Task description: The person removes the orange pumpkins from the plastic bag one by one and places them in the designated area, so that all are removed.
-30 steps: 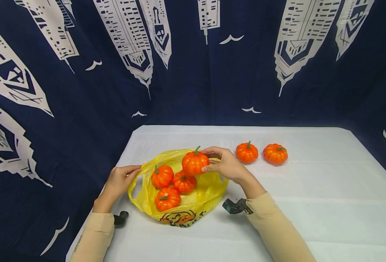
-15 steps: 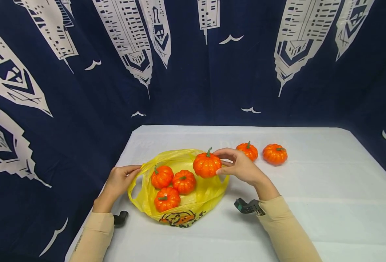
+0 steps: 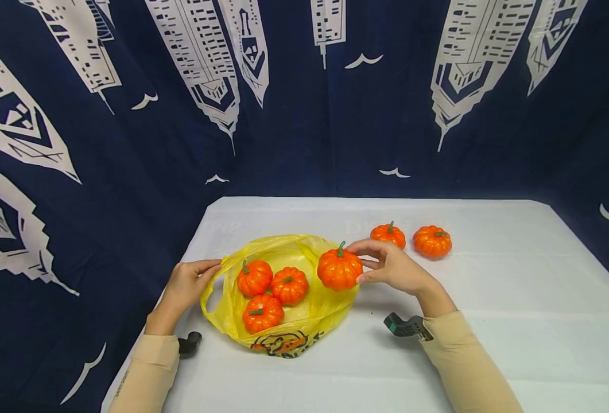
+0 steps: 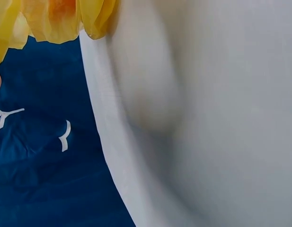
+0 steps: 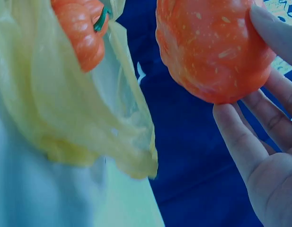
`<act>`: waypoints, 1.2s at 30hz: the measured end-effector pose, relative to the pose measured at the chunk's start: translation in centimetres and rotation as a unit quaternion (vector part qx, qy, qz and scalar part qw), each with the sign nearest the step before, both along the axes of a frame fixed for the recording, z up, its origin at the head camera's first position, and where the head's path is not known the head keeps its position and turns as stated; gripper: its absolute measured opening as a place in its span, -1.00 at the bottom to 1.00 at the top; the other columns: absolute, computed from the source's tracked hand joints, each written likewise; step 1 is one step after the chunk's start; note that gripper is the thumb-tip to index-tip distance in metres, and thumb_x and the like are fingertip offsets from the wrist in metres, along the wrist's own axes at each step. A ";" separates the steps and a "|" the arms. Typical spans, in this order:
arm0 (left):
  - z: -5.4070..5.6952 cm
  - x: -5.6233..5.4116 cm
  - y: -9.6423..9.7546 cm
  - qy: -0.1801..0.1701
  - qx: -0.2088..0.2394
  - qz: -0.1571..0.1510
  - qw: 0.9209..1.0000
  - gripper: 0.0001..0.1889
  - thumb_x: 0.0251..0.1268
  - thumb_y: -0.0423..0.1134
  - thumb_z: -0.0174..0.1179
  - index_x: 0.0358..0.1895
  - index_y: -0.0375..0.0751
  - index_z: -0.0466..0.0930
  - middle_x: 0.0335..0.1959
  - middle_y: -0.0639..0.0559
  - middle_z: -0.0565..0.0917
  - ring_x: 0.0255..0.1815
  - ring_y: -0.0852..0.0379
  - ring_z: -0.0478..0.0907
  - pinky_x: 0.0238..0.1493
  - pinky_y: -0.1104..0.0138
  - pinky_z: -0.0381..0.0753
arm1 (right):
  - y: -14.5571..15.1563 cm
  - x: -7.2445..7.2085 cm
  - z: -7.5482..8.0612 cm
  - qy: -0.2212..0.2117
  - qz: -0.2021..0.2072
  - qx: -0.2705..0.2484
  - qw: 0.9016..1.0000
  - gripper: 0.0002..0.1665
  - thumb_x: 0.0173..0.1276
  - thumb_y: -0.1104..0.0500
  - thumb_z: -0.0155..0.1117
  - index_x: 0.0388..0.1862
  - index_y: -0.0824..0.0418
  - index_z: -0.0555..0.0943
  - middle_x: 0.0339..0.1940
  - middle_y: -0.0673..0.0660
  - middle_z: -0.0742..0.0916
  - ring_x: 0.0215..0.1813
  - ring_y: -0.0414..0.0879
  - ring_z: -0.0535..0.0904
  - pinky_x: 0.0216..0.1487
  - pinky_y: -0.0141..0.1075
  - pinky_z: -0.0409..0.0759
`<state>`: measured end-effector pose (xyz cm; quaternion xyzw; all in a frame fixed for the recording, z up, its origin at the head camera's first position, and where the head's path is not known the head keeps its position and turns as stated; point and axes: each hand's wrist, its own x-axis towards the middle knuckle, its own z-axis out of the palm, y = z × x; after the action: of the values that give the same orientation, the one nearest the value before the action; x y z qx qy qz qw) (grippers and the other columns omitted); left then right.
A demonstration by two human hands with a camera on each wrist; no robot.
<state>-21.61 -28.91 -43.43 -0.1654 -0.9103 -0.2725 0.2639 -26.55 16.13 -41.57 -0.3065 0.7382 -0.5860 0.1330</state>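
A small orange pumpkin (image 3: 340, 269) with a green stem is held by my right hand (image 3: 394, 268), thumb and fingertips against its right side. It overlaps the right rim of a yellow plastic bag (image 3: 317, 310) in the head view. In the right wrist view the held pumpkin (image 5: 214, 49) appears beside the bag's edge (image 5: 136, 142), with blue cloth showing between. My left hand (image 3: 182, 292) pinches the bag's left edge by its handle, spreading the mouth wide. Inside the bag sit three more pumpkins (image 3: 263, 314). The left wrist view shows only a bit of bag (image 4: 56, 21) and fingertips.
Two other pumpkins stand at the back of the white table (image 3: 505, 298): one (image 3: 388, 233) partly behind my right hand, another (image 3: 432, 242) to its right. A dark blue cloth (image 3: 309, 149) with white buildings hangs behind the table.
My right hand has carried the held pumpkin rightward and slightly lower, from above the bagged pumpkins to the bag's right rim. It now partly covers one back pumpkin. My left hand stays put.
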 end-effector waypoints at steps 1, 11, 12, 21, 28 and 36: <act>0.0 0.0 0.0 0.000 0.000 -0.001 1.000 -0.85 0.17 -0.47 0.39 -0.18 -0.39 0.79 -0.25 -0.23 0.81 -0.21 -0.13 0.79 -0.20 0.05 0.77 | 0.2 0.0 -0.1 0.001 0.001 -0.001 1.000 -0.35 0.13 0.36 0.53 0.24 0.33 0.56 0.22 0.13 0.65 0.26 -0.24 0.59 0.32 -0.44 0.54; 0.0 0.2 0.0 -0.006 0.005 -0.001 1.000 -0.85 0.19 -0.47 0.37 -0.17 -0.38 0.79 -0.24 -0.23 0.81 -0.20 -0.14 0.79 -0.18 0.04 0.76 | 2.6 -0.3 -1.3 0.007 -0.005 -0.024 1.000 -0.35 0.13 0.40 0.50 0.23 0.42 0.52 0.17 -0.03 0.65 0.25 -0.34 0.58 0.28 -0.54 0.50; 0.0 0.2 0.0 -0.007 0.006 0.000 1.000 -0.85 0.19 -0.47 0.37 -0.17 -0.38 0.79 -0.24 -0.23 0.81 -0.19 -0.14 0.79 -0.18 0.04 0.77 | 2.8 -0.4 -1.4 0.009 -0.007 -0.024 1.000 -0.35 0.14 0.40 0.50 0.23 0.42 0.53 0.16 -0.06 0.66 0.24 -0.35 0.58 0.28 -0.55 0.50; 0.0 0.3 0.0 -0.007 0.004 0.005 1.000 -0.85 0.19 -0.46 0.38 -0.18 -0.38 0.79 -0.24 -0.22 0.81 -0.19 -0.13 0.79 -0.17 0.05 0.77 | 5.0 -0.8 -2.2 -0.012 -0.034 -0.006 0.999 -0.29 0.17 0.37 0.47 0.31 0.45 0.46 0.18 -0.18 0.66 0.26 -0.42 0.54 0.29 -0.56 0.48; 0.0 0.3 0.0 -0.005 0.006 0.003 1.000 -0.85 0.18 -0.47 0.38 -0.18 -0.38 0.79 -0.24 -0.22 0.81 -0.19 -0.13 0.79 -0.18 0.05 0.77 | 7.0 -1.0 -2.9 -0.048 -0.036 -0.010 0.998 -0.26 0.23 0.39 0.41 0.37 0.50 0.38 0.19 -0.29 0.62 0.26 -0.51 0.49 0.21 -0.54 0.55; 0.3 0.3 0.0 -0.006 0.007 -0.002 1.000 -0.85 0.20 -0.47 0.37 -0.17 -0.38 0.79 -0.25 -0.23 0.81 -0.20 -0.13 0.79 -0.19 0.05 0.77 | 8.6 -1.4 -3.6 -0.052 -0.019 -0.002 0.998 -0.32 0.26 0.41 0.36 0.36 0.49 0.40 0.19 -0.30 0.65 0.24 -0.49 0.50 0.09 -0.42 0.69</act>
<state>-21.33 -28.87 -43.18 -0.1634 -0.9097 -0.2804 0.2592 -27.92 24.71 -45.21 -0.2613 0.7346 -0.6055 0.1594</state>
